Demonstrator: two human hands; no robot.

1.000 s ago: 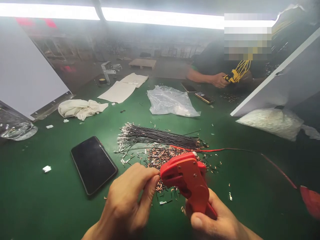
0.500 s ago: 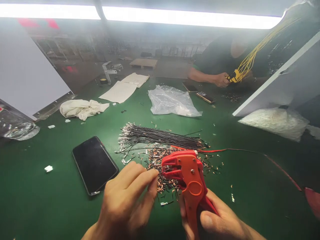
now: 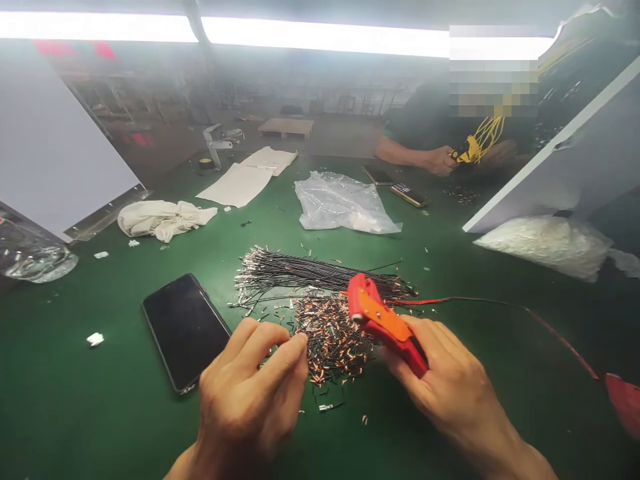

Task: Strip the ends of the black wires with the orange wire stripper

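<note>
My right hand (image 3: 445, 373) is wrapped round a red and orange wire stripper (image 3: 387, 321), now turned with its head tilted up and to the left. My left hand (image 3: 255, 387) is closed, thumb and forefinger pinched together; anything between the fingertips is too small to make out. Between the hands lies a heap of short black wire offcuts and copper bits (image 3: 333, 340). Behind it rests a bundle of black wires (image 3: 315, 272), silvery terminals at its left end. A single terminal on a short wire (image 3: 327, 407) lies in front of the heap.
Left of my left hand lies a black phone (image 3: 185, 330). Farther back are a white cloth (image 3: 165, 219), paper sheets (image 3: 240, 183) and a clear plastic bag (image 3: 345, 203). A red cord (image 3: 480, 301) runs right. Across the table a person's hand (image 3: 440, 161) holds a yellow tool (image 3: 469, 151).
My right hand has rolled the wire stripper over and away from my left fingers, so its jaws no longer face them. My left hand has shifted slightly left, still pinched.
</note>
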